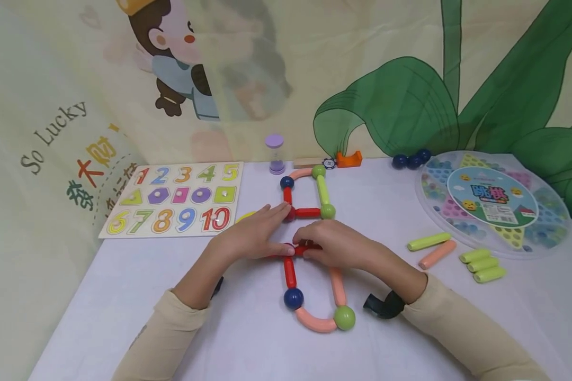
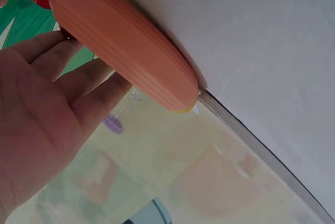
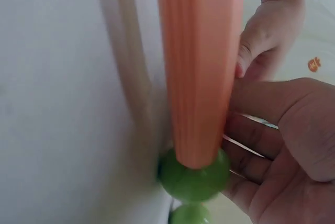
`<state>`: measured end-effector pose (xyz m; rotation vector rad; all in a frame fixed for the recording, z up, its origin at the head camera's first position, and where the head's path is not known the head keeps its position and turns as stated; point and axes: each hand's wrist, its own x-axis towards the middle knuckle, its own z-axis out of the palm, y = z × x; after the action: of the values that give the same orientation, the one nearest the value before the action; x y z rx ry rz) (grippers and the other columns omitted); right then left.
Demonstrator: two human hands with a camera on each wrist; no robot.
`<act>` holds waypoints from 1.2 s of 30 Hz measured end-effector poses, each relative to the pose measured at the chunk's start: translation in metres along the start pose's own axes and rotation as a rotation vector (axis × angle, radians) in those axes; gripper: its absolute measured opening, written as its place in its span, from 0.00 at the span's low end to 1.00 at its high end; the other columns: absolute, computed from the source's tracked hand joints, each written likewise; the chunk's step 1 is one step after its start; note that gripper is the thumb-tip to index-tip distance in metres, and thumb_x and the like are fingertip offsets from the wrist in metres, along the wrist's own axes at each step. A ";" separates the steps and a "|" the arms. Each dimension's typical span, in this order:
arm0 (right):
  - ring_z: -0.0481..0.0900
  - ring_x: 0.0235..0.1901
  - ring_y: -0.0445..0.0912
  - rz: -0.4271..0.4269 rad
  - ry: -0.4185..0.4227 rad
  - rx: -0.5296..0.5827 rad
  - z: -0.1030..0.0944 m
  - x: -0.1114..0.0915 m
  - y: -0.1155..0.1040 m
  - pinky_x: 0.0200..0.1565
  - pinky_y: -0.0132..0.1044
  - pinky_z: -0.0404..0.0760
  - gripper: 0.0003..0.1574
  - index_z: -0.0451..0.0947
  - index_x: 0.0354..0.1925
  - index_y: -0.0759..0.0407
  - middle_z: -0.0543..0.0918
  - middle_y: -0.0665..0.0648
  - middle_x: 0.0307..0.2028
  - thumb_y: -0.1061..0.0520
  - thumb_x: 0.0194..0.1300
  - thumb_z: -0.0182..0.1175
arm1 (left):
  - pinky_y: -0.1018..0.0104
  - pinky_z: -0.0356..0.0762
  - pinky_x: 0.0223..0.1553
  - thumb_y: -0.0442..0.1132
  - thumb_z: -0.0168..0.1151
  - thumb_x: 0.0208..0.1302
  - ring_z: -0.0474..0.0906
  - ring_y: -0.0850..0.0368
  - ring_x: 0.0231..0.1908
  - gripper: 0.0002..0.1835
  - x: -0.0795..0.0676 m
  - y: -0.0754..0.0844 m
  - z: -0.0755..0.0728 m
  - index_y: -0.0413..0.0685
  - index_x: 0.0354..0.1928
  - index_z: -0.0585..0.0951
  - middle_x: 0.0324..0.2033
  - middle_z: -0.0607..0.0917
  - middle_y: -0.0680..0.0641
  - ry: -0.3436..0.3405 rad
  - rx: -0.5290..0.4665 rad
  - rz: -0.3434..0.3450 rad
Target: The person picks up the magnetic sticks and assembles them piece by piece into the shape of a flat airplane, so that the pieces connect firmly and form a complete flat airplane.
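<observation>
My left hand [image 1: 255, 233] lies palm down, fingers straight toward the upper red ball [image 1: 289, 214], its thumb touching the lower red ball [image 1: 289, 250]. Beside it, my right hand [image 1: 331, 242] pinches a red magnetic stick [image 1: 301, 250] between thumb and finger, one end at that lower ball. A second red stick [image 1: 290, 272] runs down to a blue ball [image 1: 293, 298]. From there a curved orange stick [image 1: 316, 321] reaches a green ball [image 1: 345, 317]. In the right wrist view, a straight orange stick [image 3: 201, 72] meets another green ball [image 3: 194, 177] by my right fingers.
Beyond my hands is an upper loop with a light green stick [image 1: 323, 189]. A number board [image 1: 171, 198] lies left; a sand timer [image 1: 275, 153] stands behind. To the right are loose sticks [image 1: 437, 254], several dark blue balls [image 1: 412, 160] and a round game box [image 1: 493, 201].
</observation>
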<state>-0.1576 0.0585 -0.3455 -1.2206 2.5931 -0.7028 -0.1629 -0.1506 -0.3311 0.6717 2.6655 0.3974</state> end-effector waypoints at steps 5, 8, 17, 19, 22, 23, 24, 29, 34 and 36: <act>0.76 0.37 0.37 0.128 0.026 -0.080 -0.030 -0.027 0.009 0.41 0.32 0.76 0.14 0.81 0.41 0.50 0.81 0.43 0.35 0.57 0.54 0.66 | 0.54 0.53 0.61 0.67 0.60 0.46 0.43 0.50 0.67 0.51 -0.001 0.000 0.000 0.59 0.70 0.50 0.68 0.52 0.57 0.002 -0.015 -0.008; 0.76 0.36 0.43 0.297 -0.029 -0.170 -0.057 -0.058 0.023 0.39 0.40 0.78 0.13 0.81 0.39 0.54 0.81 0.49 0.35 0.62 0.53 0.65 | 0.54 0.53 0.61 0.67 0.60 0.46 0.43 0.50 0.67 0.51 -0.001 0.000 0.000 0.59 0.70 0.50 0.68 0.51 0.57 0.000 -0.014 -0.008; 0.68 0.27 0.49 0.556 -0.166 -0.272 -0.068 -0.100 0.068 0.30 0.39 0.72 0.14 0.77 0.33 0.58 0.73 0.52 0.25 0.66 0.45 0.68 | 0.54 0.52 0.62 0.66 0.60 0.47 0.42 0.50 0.67 0.51 -0.002 -0.002 -0.002 0.58 0.70 0.50 0.68 0.51 0.57 -0.006 -0.011 -0.014; 0.69 0.28 0.49 0.524 -0.105 -0.294 -0.065 -0.096 0.074 0.31 0.40 0.74 0.11 0.79 0.34 0.59 0.75 0.52 0.26 0.68 0.49 0.64 | 0.55 0.53 0.62 0.67 0.60 0.46 0.42 0.51 0.67 0.51 -0.001 -0.001 -0.001 0.59 0.70 0.49 0.68 0.51 0.58 -0.004 -0.015 -0.018; 0.73 0.30 0.49 0.432 -0.003 -0.312 -0.062 -0.089 0.078 0.35 0.43 0.77 0.11 0.81 0.36 0.58 0.79 0.53 0.29 0.68 0.53 0.60 | 0.55 0.53 0.62 0.66 0.60 0.46 0.42 0.51 0.67 0.51 0.001 0.000 0.000 0.59 0.70 0.49 0.68 0.51 0.58 -0.008 -0.023 -0.017; 0.75 0.33 0.49 0.403 0.021 -0.299 -0.061 -0.086 0.078 0.38 0.45 0.77 0.12 0.81 0.39 0.59 0.81 0.54 0.32 0.68 0.54 0.61 | 0.55 0.53 0.62 0.66 0.60 0.46 0.42 0.51 0.67 0.51 0.001 0.001 0.000 0.59 0.70 0.49 0.68 0.51 0.58 -0.009 -0.026 -0.017; 0.76 0.36 0.50 0.378 0.044 -0.289 -0.060 -0.084 0.077 0.41 0.47 0.77 0.14 0.81 0.41 0.59 0.81 0.54 0.35 0.67 0.53 0.63 | 0.55 0.53 0.61 0.66 0.60 0.46 0.42 0.51 0.67 0.52 0.001 0.001 0.000 0.60 0.70 0.48 0.68 0.50 0.58 -0.013 -0.028 -0.019; 0.76 0.39 0.50 0.379 0.056 -0.297 -0.057 -0.081 0.076 0.41 0.48 0.76 0.22 0.80 0.44 0.60 0.81 0.55 0.38 0.61 0.48 0.69 | 0.55 0.53 0.61 0.67 0.60 0.46 0.42 0.52 0.67 0.52 0.002 0.000 0.001 0.60 0.70 0.48 0.68 0.50 0.58 -0.008 -0.017 -0.020; 0.72 0.27 0.47 0.450 -0.010 -0.365 -0.061 -0.082 0.085 0.34 0.44 0.76 0.14 0.81 0.38 0.60 0.80 0.52 0.28 0.63 0.50 0.67 | 0.55 0.52 0.62 0.67 0.60 0.46 0.42 0.51 0.67 0.52 0.002 -0.001 0.001 0.59 0.70 0.49 0.68 0.50 0.58 -0.005 -0.011 -0.011; 0.71 0.26 0.47 0.451 -0.013 -0.370 -0.062 -0.078 0.088 0.33 0.43 0.75 0.12 0.82 0.37 0.60 0.79 0.51 0.27 0.64 0.50 0.66 | 0.55 0.52 0.62 0.67 0.59 0.46 0.42 0.51 0.67 0.52 0.002 -0.001 0.001 0.59 0.70 0.49 0.68 0.50 0.58 -0.005 -0.009 -0.011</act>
<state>-0.1898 0.1871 -0.3376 -0.6564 2.9165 -0.1312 -0.1648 -0.1506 -0.3333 0.6538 2.6602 0.4035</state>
